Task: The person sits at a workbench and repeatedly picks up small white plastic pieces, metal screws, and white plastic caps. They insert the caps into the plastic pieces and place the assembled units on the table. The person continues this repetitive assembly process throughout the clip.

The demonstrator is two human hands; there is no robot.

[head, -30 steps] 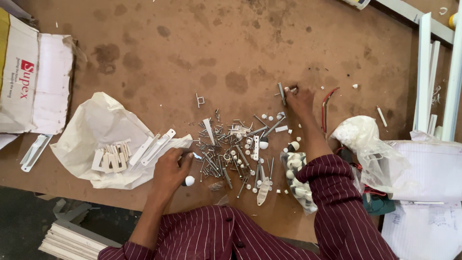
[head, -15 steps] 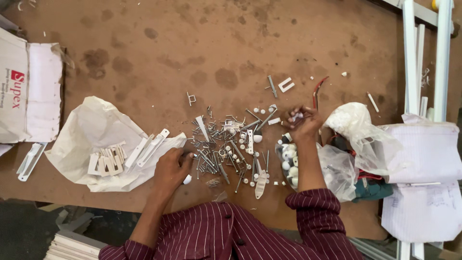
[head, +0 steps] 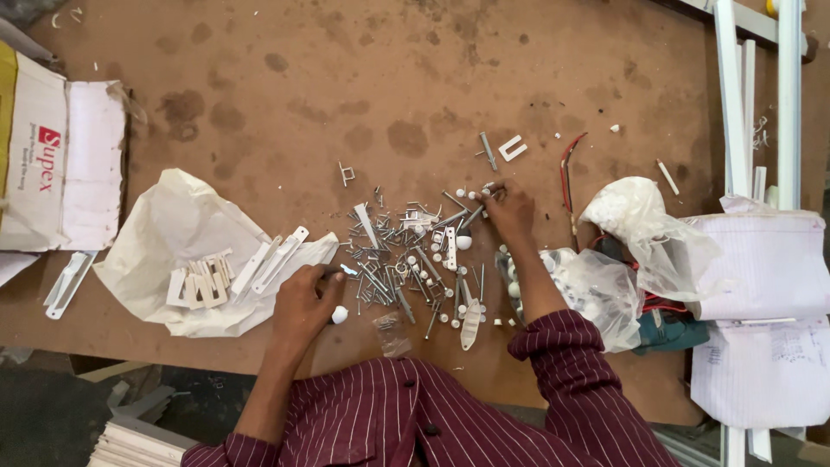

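While left hand [head: 303,304] stays curled by the screw pile [head: 406,255], right hand [head: 508,210] has pulled back, fingers pinched, probably on a screw.

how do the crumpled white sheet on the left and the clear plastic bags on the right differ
The white sheet is opaque and lies spread fairly flat; the plastic bags are see-through and bunched up in mounds. The sheet carries white brackets and strips on top; the bags hold small white parts inside. The sheet lies by the left hand, the bags beside the right hand and forearm. Both sit on the brown table, flanking the screw pile.
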